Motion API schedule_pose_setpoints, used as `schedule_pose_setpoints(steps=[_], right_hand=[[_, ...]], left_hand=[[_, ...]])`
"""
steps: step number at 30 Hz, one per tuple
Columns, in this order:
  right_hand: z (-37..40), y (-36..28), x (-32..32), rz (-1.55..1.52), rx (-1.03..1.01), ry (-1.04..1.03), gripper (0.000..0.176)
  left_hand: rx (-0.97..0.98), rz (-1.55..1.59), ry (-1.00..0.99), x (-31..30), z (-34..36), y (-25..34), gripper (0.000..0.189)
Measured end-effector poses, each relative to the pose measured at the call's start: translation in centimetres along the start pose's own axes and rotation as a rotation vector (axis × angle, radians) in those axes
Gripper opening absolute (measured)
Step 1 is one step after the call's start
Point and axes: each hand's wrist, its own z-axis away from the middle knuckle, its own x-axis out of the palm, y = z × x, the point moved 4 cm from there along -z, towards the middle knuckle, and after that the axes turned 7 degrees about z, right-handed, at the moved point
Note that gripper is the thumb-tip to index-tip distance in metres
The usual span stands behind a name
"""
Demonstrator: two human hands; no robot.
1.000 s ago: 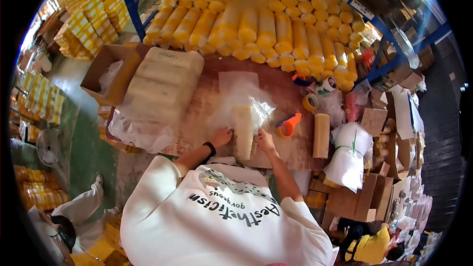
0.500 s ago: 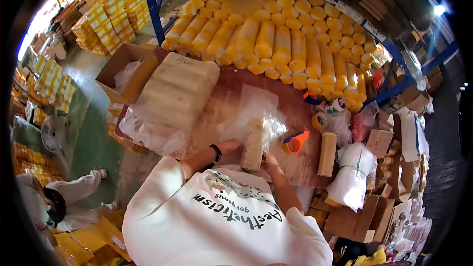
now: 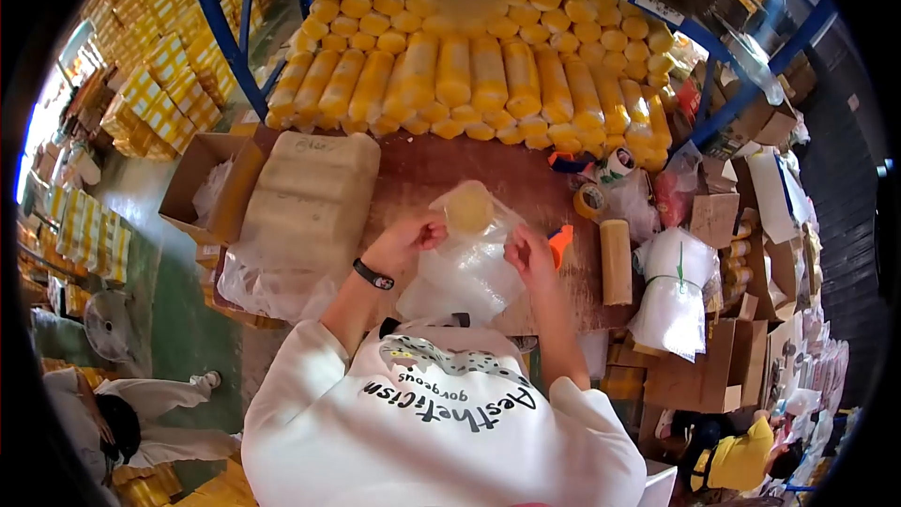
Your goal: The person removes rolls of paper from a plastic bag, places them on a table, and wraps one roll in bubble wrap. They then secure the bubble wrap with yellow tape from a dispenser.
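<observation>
The left hand [image 3: 405,239] and right hand [image 3: 531,258] each pinch one side of the bag [image 3: 460,277] above the table [image 3: 422,164], so the roll [image 3: 468,210] sits on end inside it.

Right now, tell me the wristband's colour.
Black; the wristband on the left wrist, head view.

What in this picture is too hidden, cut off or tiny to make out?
Head view, all four:
- Roll: only its round end shows; the crinkled bag veils the rest.
- Left hand: fingertips too small and blurred to separate.
- Orange thing: mostly behind the right hand.
- Writing on the pale bundle: too small.
</observation>
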Motion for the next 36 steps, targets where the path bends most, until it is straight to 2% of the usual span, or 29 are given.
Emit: schedule_pose_setpoints(steps=[3, 5, 9, 12, 15, 21, 23, 24, 25, 28, 30, 31, 34, 36], right_hand=[[-0.7, -1.7, 1.0, -0.136, -0.006, 0.002, 0.032], [-1.1, -3.9, 1.8, -0.124, -0.056, -0.021, 0.031], [-1.1, -7.1, 4.3, -0.24, -0.079, 0.021, 0.032], [-1.6, -7.1, 4.5, -0.258, -0.113, -0.142, 0.032], [-0.5, -6.4, 4.1, -0.231, -0.123, -0.151, 0.035], [2.1, -6.3, 5.1, -0.125, -0.231, -0.053, 0.036], [2.8, -7.4, 6.9, 0.037, -0.191, 0.008, 0.035], [2.9, -7.7, 7.5, 0.117, -0.172, 0.038, 0.035], [2.7, -7.9, 8.3, 0.194, -0.221, -0.041, 0.034], [0.3, -5.1, 9.4, 0.4, 0.05, -0.189, 0.031], [-1.6, -2.2, 9.7, 0.487, -0.013, -0.298, 0.026], [-2.2, -0.4, 9.3, 0.528, -0.041, -0.352, 0.024], [-3.6, 2.9, 3.4, 0.635, -0.045, -0.175, 0.015], [-3.1, 2.6, -0.6, 0.867, -0.113, -0.11, 0.023]], left_hand=[[0.087, 0.149, 0.008, 1.7, 0.4, 2.1, 0.02], [0.13, 0.203, 0.029, 2.6, 0.5, 3.7, 0.022], [0.245, 0.127, 0.052, 5.4, 2.1, 7.1, 0.028], [0.268, -0.005, 0.09, 7.2, 4.4, 8.2, 0.031], [0.264, -0.047, 0.173, 8.9, 6.3, 7.8, 0.033], [0.22, -0.013, 0.252, 7.7, 8.0, 6.5, 0.036], [0.22, 0.065, 0.319, 6.8, 8.8, 5.4, 0.034], [0.221, 0.103, 0.352, 6.1, 9.2, 4.7, 0.033], [0.198, 0.138, 0.338, 4.9, 9.2, 3.7, 0.033], [0.095, 0.25, 0.298, -1.9, 8.4, -1.4, 0.028], [-0.02, 0.334, 0.275, -7.4, 7.6, -6.4, 0.023], [-0.033, 0.199, 0.37, -10.2, 7.7, -8.8, 0.022], [-0.09, -0.167, 0.612, -18.4, 8.7, -14.0, 0.019], [-0.151, -0.356, 0.719, -22.9, 9.2, -14.5, 0.016]])
